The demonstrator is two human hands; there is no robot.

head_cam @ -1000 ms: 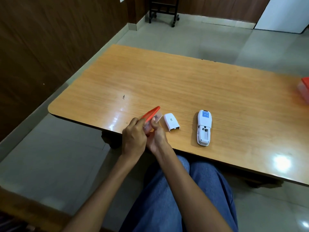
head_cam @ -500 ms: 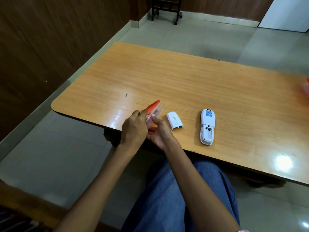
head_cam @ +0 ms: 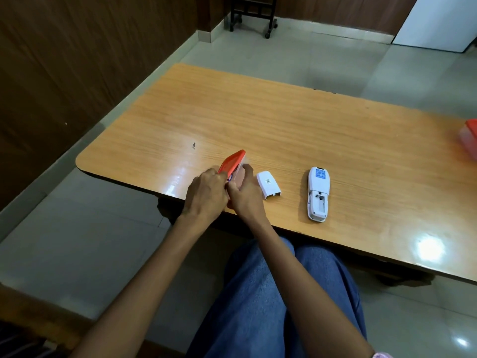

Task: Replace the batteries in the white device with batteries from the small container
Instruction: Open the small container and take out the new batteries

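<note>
Both hands hold a small clear container with an orange lid (head_cam: 232, 164) tilted on its side at the table's near edge. My left hand (head_cam: 205, 193) grips the lid side. My right hand (head_cam: 245, 195) holds the clear body, fingers over its top. Something blue and red shows through the gap between lid and body. The white device (head_cam: 318, 193) lies face down to the right, its battery bay open and looking empty. Its white battery cover (head_cam: 268, 184) lies between the container and the device.
The wooden table (head_cam: 284, 125) has its near edge just under my hands. A second orange-lidded container (head_cam: 469, 140) sits at the far right edge. A dark wheeled stand (head_cam: 254, 14) is on the floor beyond the table. My blue-jeaned legs are below.
The container's lid has tipped lower and my hands have closed in more tightly around it. The device and the cover have not moved.
</note>
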